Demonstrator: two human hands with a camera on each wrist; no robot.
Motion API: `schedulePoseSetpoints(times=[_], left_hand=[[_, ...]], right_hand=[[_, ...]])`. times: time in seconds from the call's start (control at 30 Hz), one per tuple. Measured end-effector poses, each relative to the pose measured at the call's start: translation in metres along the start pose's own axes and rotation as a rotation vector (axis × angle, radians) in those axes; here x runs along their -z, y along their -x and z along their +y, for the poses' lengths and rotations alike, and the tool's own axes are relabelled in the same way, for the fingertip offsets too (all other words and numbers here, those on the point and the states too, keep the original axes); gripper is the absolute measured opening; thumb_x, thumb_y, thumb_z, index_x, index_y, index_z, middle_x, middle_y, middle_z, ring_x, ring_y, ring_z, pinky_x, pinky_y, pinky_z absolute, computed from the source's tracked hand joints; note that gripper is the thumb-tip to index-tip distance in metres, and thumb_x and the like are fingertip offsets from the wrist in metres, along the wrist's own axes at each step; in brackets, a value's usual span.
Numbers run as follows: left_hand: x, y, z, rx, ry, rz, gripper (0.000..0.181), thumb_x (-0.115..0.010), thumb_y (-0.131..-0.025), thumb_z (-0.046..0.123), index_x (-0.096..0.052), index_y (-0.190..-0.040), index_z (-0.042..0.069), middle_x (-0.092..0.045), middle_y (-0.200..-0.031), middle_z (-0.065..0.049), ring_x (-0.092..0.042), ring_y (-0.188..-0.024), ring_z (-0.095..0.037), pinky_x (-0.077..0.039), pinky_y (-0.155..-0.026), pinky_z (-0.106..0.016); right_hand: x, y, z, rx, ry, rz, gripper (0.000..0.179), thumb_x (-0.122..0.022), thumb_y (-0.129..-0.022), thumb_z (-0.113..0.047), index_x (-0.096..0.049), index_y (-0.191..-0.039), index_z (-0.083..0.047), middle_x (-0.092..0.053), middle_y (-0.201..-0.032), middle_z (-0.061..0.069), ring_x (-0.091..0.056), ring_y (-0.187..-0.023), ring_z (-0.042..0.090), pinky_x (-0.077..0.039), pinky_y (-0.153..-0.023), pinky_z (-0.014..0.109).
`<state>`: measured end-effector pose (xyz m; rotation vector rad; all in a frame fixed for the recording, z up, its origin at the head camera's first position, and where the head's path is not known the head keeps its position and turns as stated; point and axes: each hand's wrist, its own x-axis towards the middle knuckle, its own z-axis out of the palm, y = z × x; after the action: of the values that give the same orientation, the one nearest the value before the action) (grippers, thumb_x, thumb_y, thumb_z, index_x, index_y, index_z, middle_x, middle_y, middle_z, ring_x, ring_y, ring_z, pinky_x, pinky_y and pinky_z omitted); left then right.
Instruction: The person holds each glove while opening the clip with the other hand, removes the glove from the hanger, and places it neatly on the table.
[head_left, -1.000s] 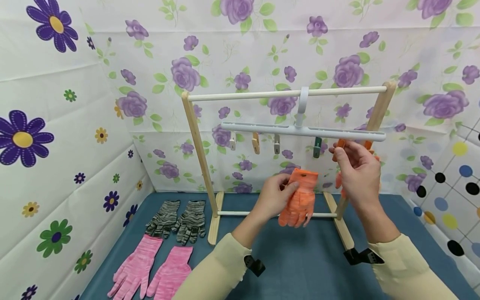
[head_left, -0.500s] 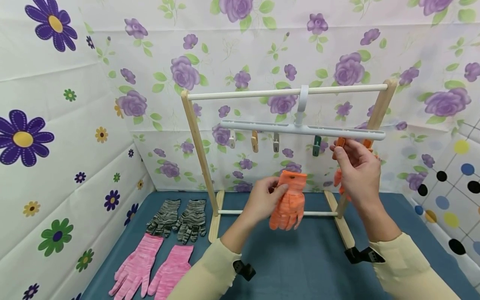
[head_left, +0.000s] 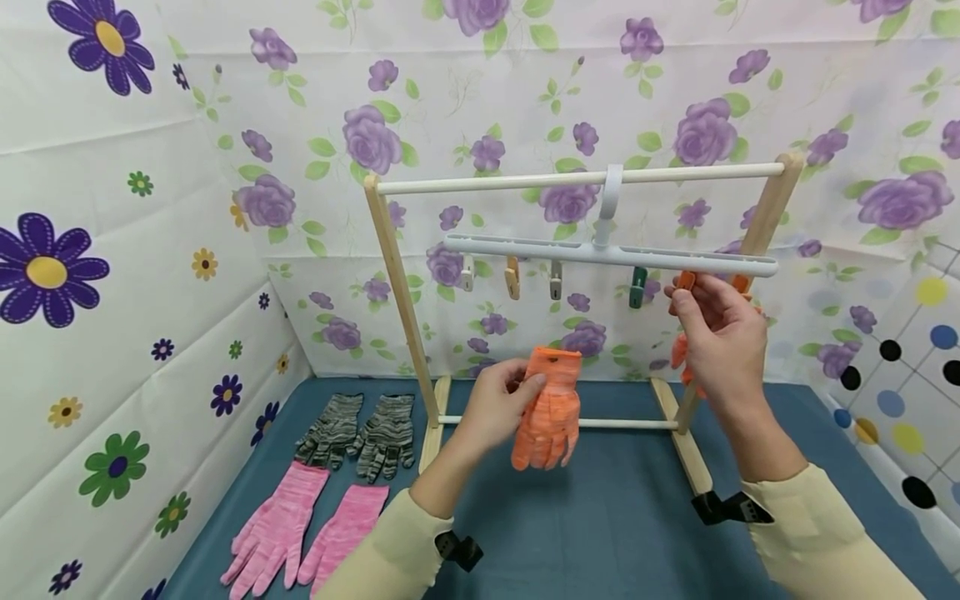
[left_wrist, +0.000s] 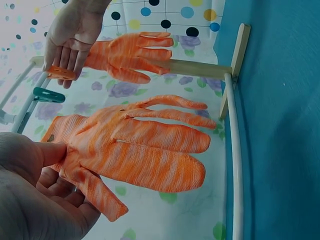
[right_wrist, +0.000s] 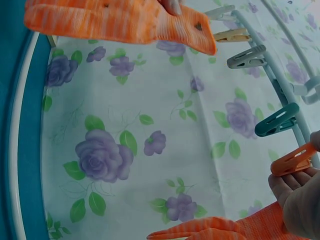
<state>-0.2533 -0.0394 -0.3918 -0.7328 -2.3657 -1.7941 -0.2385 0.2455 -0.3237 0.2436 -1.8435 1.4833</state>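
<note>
My left hand (head_left: pixel 487 410) pinches an orange knit glove (head_left: pixel 551 408) near its cuff, thumb in front, fingers dangling down. At the right end of the white hanger (head_left: pixel 540 250), my right hand (head_left: pixel 723 342) pinches an orange clothespin (right_wrist: pixel 292 159) between thumb and fingers. Behind that hand hangs a second orange glove (left_wrist: pixel 132 55), mostly hidden in the head view, below another orange clothespin (head_left: pixel 740 284). A green clothespin (head_left: pixel 637 287) is just left of my right hand. Farther left on the hanger are a grey one (head_left: pixel 556 281), a tan one (head_left: pixel 512 277) and a white one (head_left: pixel 467 272).
The hanger hooks over the white top rod (head_left: pixel 495 183) of a wooden-sided rack (head_left: pixel 401 304). A lower rod (head_left: pixel 622 424) joins its feet. On the blue cloth at left lie grey gloves (head_left: pixel 386 435) and pink gloves (head_left: pixel 277 529). Patterned sheets surround the table.
My left hand has carried the orange glove leftward and slightly down, away from my right hand. The right hand stays at the orange clothespin. The view has shifted slightly.
</note>
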Motion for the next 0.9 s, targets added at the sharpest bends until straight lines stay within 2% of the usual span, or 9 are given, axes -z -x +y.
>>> schedulePoseSetpoints(times=[0.33,0.57,0.7,0.8,0.9], left_hand=[[0.024,0.015,-0.009,0.015,-0.036,0.029,0.023,-0.065,-0.108,0.018,-0.075,-0.121,0.001,-0.074,-0.101,-0.009,-0.07,-0.084,-0.019,-0.058,-0.073,-0.035],[0.04,0.027,-0.015,0.09,0.02,0.022,0.022,-0.064,-0.109,0.016,-0.073,-0.122,0.002,-0.072,-0.1,-0.011,-0.069,-0.075,-0.022,-0.055,-0.061,-0.033],[0.048,0.035,-0.018,0.133,0.014,0.026,0.022,-0.065,-0.109,0.019,-0.074,-0.122,0.003,-0.071,-0.1,-0.01,-0.068,-0.074,-0.022,-0.055,-0.061,-0.033],[0.053,0.041,-0.022,0.159,0.011,0.029,0.021,-0.066,-0.108,0.02,-0.075,-0.119,0.005,-0.07,-0.095,-0.011,-0.061,-0.057,-0.019,-0.051,-0.051,-0.032],[0.057,0.048,-0.026,0.173,-0.009,0.046,0.018,-0.067,-0.107,0.019,-0.075,-0.113,0.004,-0.069,-0.093,-0.011,-0.058,-0.057,-0.018,-0.05,-0.052,-0.031]], right_hand=[[-0.001,0.0,0.0,-0.011,-0.009,0.003,0.039,-0.069,-0.106,-0.02,-0.067,-0.144,-0.011,-0.074,-0.128,0.006,-0.071,-0.107,0.018,-0.053,-0.095,0.019],[-0.001,0.0,0.0,-0.01,0.007,0.006,0.039,-0.069,-0.106,-0.02,-0.067,-0.144,-0.011,-0.074,-0.128,0.01,-0.071,-0.108,0.02,-0.053,-0.095,0.018],[0.0,0.0,-0.001,-0.011,0.005,0.007,0.039,-0.069,-0.106,-0.019,-0.067,-0.144,-0.011,-0.074,-0.127,0.007,-0.071,-0.107,0.019,-0.053,-0.096,0.018],[-0.001,0.0,-0.002,-0.01,0.001,0.006,0.039,-0.069,-0.106,-0.019,-0.066,-0.144,-0.011,-0.074,-0.128,0.006,-0.071,-0.107,0.018,-0.053,-0.096,0.019],[-0.001,0.0,-0.001,-0.013,0.003,0.007,0.039,-0.069,-0.106,-0.019,-0.066,-0.145,-0.011,-0.074,-0.128,0.006,-0.071,-0.107,0.015,-0.053,-0.096,0.019]])
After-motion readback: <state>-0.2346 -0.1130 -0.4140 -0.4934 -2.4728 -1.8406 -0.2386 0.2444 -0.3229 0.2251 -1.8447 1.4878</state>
